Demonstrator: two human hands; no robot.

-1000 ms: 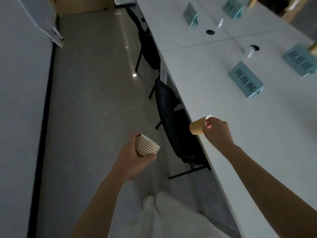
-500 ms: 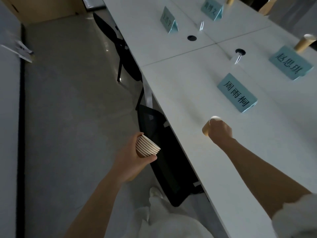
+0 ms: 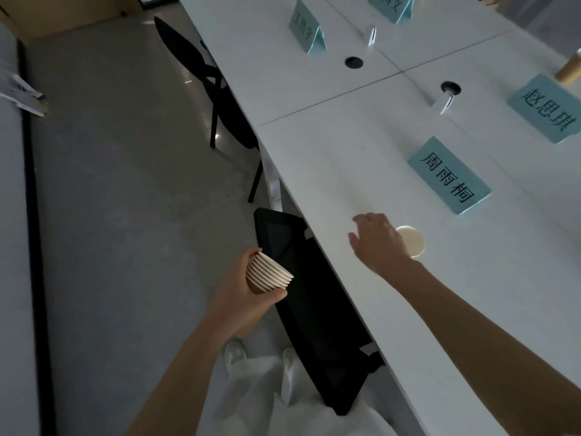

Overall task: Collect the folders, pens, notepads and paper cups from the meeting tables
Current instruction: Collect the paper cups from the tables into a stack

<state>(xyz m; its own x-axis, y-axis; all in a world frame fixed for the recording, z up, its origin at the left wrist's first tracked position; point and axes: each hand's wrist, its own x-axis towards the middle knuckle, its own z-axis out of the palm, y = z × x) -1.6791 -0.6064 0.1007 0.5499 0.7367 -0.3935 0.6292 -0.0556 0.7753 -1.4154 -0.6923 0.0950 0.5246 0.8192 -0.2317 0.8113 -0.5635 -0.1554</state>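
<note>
White meeting tables [image 3: 330,152] fill my view, name cards standing along them and black chairs [image 3: 311,297] tucked under. Cup collection is the step in hand, I judge. My left hand [image 3: 242,294] wraps a nested stack of paper cups [image 3: 268,273] off the edge. My right hand [image 3: 379,240] hovers, fingers loosely spread, touching a single cup [image 3: 412,242] standing on the table. Next: close round it and nest it in the stack.

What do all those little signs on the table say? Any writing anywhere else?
"周雨桐": nearest teal name card, beside the paper cup.
"赵思琪": teal name card at the right edge.
Two farther teal name cards: writing too blurred or cut off to read.
Stacked cups: no print visible.
</note>
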